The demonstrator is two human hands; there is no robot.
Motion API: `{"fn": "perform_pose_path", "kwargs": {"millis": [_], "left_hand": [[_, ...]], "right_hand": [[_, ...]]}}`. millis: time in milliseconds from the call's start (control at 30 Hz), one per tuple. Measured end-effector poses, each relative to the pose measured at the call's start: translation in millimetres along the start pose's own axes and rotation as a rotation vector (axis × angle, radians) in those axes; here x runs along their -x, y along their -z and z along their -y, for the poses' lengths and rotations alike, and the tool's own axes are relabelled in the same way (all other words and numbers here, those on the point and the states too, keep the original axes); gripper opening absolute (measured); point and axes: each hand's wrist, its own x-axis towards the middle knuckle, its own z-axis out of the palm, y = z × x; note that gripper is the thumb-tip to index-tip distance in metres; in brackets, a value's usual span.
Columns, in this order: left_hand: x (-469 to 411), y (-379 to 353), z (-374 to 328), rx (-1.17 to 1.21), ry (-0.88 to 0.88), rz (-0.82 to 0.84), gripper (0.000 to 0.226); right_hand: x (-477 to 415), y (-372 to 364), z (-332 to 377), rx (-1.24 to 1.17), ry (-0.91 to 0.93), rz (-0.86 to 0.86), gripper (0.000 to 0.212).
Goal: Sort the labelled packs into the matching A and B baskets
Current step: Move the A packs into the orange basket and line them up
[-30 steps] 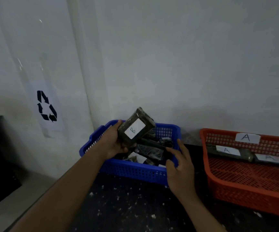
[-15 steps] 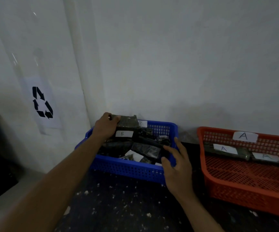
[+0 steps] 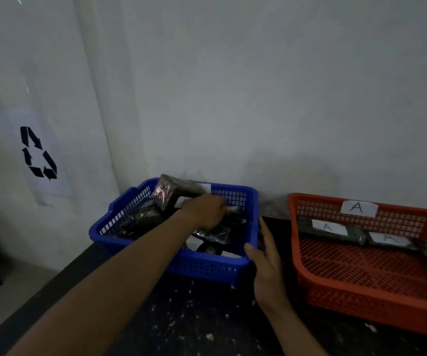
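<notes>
Blue plastic makes 1 basket (image 3: 130,214) on the left, and red plastic makes 1 basket (image 3: 361,291) on the right; so there are 2 baskets, side by side on a dark table (image 3: 194,325) with white specks. The red basket has 1 paper tag (image 3: 358,208) with the letter A on its back wall. Inside it, along the back, lie 2 dark packs, each with a white A label: 1 pack (image 3: 327,228) to the left and 1 pack (image 3: 388,238) to the right. A third thing at the right edge is cut off, and I cannot tell what it is. The blue basket holds a pile of dark packs (image 3: 215,235); their number cannot be counted because they overlap and the left arm covers part of them. 1 pack (image 3: 173,192) leans tilted on the back left corner of the blue basket, above the pile. On the wall (image 3: 258,98) at the left hangs 1 sheet with a recycling sign (image 3: 38,152).

The left hand (image 3: 204,211) reaches into the blue basket with fingers curled down, just beside the tilted pack; whether it grips something is hidden. The right hand (image 3: 266,258) is open and flat, holding nothing, with the thumb on the blue basket's near right corner.
</notes>
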Motion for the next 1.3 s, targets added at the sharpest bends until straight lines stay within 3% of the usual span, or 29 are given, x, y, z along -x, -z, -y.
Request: {"fn": "perform_pose_path", "kwargs": {"millis": [67,200,300,367,467,533,667,767,867,967,1100,1233,1300], "left_hand": [[-9,-6,4,-0.012,0.152,-0.013,0.036],[-13,-13,19,0.012,0.23,0.084,0.072],[-9,-11,21,0.248,0.247,0.192,0.09],[-6,-3,21,0.4,0.246,0.212,0.08],[1,9,31,0.446,0.228,0.219,0.036],[11,14,38,0.49,0.195,0.179,0.018],[30,23,43,0.489,0.06,-0.025,0.025],[41,20,44,0.496,-0.002,-0.027,0.008],[46,9,45,0.599,0.025,-0.006,0.018],[48,3,45,0.675,0.018,-0.091,0.018],[53,4,47,0.692,0.005,-0.142,0.034],[50,9,51,0.772,0.068,-0.426,0.033],[47,10,51,0.701,0.113,-0.51,0.029]], "right_hand": [[-2,1,-3,-0.013,-0.004,0.0,0.064],[-3,0,-4,-0.015,-0.003,-0.003,0.065],[-3,0,-4,-0.024,-0.005,-0.006,0.067],[-4,0,-4,-0.028,-0.004,-0.005,0.067],[-4,0,-5,-0.033,-0.021,-0.003,0.068],[-5,-1,-7,-0.033,-0.024,-0.009,0.066],[-5,-1,-9,-0.032,-0.014,-0.018,0.062],[-5,0,-8,-0.035,-0.014,-0.018,0.061],[-4,-1,-6,-0.032,-0.023,-0.014,0.063],[-3,0,-5,-0.033,-0.022,-0.014,0.065],[-2,-1,-3,-0.024,-0.016,-0.017,0.065],[-3,-1,-2,-0.039,-0.023,-0.023,0.063],[-3,-1,-3,-0.045,-0.021,-0.028,0.06]]}}
